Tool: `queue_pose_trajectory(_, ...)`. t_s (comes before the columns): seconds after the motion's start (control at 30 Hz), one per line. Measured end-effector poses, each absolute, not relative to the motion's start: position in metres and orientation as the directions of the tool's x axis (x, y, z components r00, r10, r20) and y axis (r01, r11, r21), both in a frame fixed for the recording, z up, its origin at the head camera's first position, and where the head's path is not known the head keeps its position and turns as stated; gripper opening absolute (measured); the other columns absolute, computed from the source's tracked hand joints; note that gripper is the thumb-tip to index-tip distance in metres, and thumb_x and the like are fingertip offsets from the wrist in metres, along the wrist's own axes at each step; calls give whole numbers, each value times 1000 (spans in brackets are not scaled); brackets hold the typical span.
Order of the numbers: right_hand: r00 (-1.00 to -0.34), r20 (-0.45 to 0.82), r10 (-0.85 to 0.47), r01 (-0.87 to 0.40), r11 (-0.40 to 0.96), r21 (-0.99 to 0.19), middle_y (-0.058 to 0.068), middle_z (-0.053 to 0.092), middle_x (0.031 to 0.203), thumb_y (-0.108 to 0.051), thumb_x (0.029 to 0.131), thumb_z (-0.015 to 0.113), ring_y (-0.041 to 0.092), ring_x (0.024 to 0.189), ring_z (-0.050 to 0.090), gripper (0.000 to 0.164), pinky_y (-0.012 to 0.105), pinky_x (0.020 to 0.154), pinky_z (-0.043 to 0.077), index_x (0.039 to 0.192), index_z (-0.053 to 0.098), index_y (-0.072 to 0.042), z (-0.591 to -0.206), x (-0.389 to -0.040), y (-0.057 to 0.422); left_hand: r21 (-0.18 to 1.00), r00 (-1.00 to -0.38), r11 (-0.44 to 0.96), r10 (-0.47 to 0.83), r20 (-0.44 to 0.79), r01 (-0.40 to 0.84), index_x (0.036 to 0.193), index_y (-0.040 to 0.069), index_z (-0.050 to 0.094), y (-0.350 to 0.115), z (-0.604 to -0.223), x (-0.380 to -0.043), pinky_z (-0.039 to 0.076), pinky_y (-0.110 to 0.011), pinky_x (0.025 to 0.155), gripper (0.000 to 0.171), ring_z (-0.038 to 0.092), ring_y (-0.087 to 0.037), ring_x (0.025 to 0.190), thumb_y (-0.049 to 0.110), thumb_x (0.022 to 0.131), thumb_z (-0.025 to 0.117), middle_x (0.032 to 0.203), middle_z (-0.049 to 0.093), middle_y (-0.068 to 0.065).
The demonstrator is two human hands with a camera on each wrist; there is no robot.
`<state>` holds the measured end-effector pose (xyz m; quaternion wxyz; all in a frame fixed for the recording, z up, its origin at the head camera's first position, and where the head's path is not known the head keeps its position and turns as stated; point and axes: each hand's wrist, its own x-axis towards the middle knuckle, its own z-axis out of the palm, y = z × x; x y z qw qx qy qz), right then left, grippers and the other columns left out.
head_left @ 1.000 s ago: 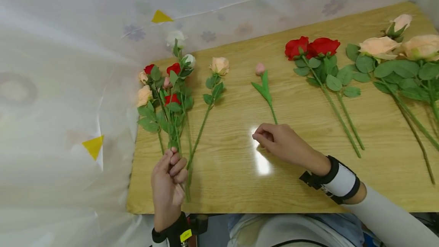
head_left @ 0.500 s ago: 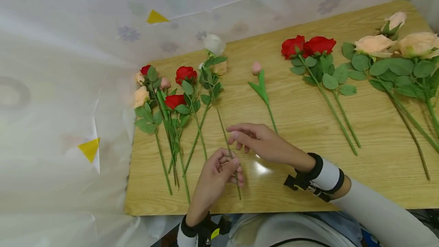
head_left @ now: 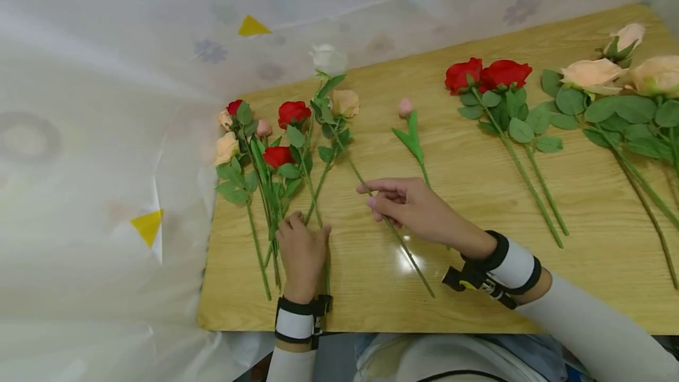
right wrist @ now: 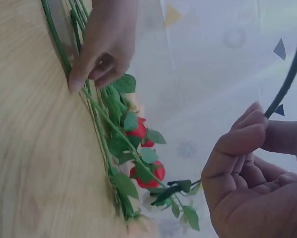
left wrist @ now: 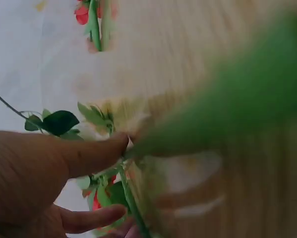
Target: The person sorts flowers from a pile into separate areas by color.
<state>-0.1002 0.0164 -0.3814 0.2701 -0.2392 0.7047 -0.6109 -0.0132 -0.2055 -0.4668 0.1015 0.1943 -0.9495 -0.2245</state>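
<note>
A pale, creased sheet [head_left: 392,19] with faint flower prints hangs behind a wood-grain table [head_left: 371,305], and a patch of glare lies just beneath the right hand. That right hand [head_left: 411,208] is half curled, pinching a white rose [head_left: 329,59] partway down its stem between thumb and fingers; the bloom is well ahead and to the left of it, and the stem's cut end slants back past the palm. The left hand [head_left: 303,255] bends down over a loose cluster of stems, thumb on one side and fingers on the other; I cannot tell whether it grips them. Ahead of the left hand are two red roses [head_left: 278,157] and a pink bud [head_left: 263,128], with a peach rose [head_left: 227,147] further left.

Between and ahead of the hands, the white rose's leaves overlap another peach rose [head_left: 345,102], so a sideways pull could snag and drag it. The light pinch below a heavy head may let the stem roll or swing. A pink tulip [head_left: 405,107] runs beneath the right hand, where a lowered wrist might nudge it.

The blooms look like fabric, softly ruffled; the tulip is smooth and egg-shaped with long blade leaves, while the rose leaves are oval and matt on thin, stiff-looking stems. Right of the right hand lie paired red roses [head_left: 506,73] and, beyond them, fuller peach roses [head_left: 593,75].
</note>
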Motion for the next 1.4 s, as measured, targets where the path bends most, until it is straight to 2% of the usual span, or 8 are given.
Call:
queue_pose_trajectory(0.2, -767, -114, -632, -1, 179, -984, 11, 62, 78, -24, 101, 55, 16, 56, 47, 33, 27, 48, 42, 130, 61, -7, -373, -106, 40, 419, -899, 839, -425, 106, -348, 94, -2, 68, -221, -474, -14, 51, -42, 57, 15, 60, -31, 69, 12, 91, 70, 83, 61, -16)
queue_pose_trajectory(0.3, -788, -138, -600, 39, 176, -984, 11, 56, 73, -27, 102, 53, 12, 55, 42, 35, 27, 46, 38, 131, 60, -7, -366, -109, 54, 424, -895, 828, -438, 80, -367, 89, -2, 68, -226, -471, -14, 51, -41, 55, 11, 62, -30, 67, 8, 91, 68, 80, 63, -15)
queue_pose_trajectory(0.6, -784, -212, -583, 188, 103, -977, 0, 38, 58, -28, 103, 50, 19, 42, 24, 41, 37, 34, 20, 136, 55, -5, -332, -111, 107, 440, -856, 783, -514, 59, -440, 90, -2, 71, -247, -472, -13, 53, -48, 57, 14, 65, -32, 66, 12, 91, 70, 81, 68, -17)
queue_pose_trajectory(0.87, -736, -112, -667, 75, 84, -994, 3, 39, 59, -11, 105, 44, 19, 38, 23, 37, 33, 29, 22, 140, 51, -3, -321, -106, 138, 488, -834, 742, -550, 48, -460, 101, -5, 68, -252, -474, -12, 52, -48, 64, 19, 63, -33, 75, 11, 91, 70, 87, 66, -17)
queue_pose_trajectory(1.1, -755, 3, -655, -32, 32, -999, 3, 40, 58, -7, 104, 44, 17, 40, 28, 35, 32, 32, 24, 138, 53, -1, -325, -102, 130, 543, -919, 763, -391, -45, -351, 131, -4, 54, -247, -439, -7, 51, -49, 76, 50, 58, -37, 102, 24, 92, 70, 122, 55, -24)
queue_pose_trajectory(1.2, -759, 16, -650, -48, 32, -998, 3, 40, 56, -8, 104, 45, 17, 40, 29, 36, 32, 32, 25, 138, 53, -2, -326, -102, 129, 590, -961, 768, -270, -56, -250, 139, 0, 47, -249, -430, -17, 46, -56, 90, 57, 48, -41, 121, 27, 94, 67, 139, 44, -24)
queue_pose_trajectory(1.3, -762, 32, -647, -66, 29, -997, 3, 40, 57, -9, 104, 45, 17, 41, 30, 36, 32, 33, 25, 138, 53, -3, -330, -101, 126, 553, -975, 811, -220, -14, -191, 143, -1, 41, -256, -442, -33, 37, -58, 99, 58, 40, -46, 126, 21, 95, 65, 144, 39, -26)
queue_pose_trajectory(1.4, -759, 47, -649, -63, 1, -998, 3, 41, 58, -8, 104, 46, 17, 42, 29, 35, 32, 32, 24, 138, 54, -2, -337, -100, 120, 444, -957, 860, -288, 16, -251, 138, -5, 45, -265, -464, -43, 38, -56, 96, 52, 44, -48, 117, 15, 95, 65, 134, 46, -30)
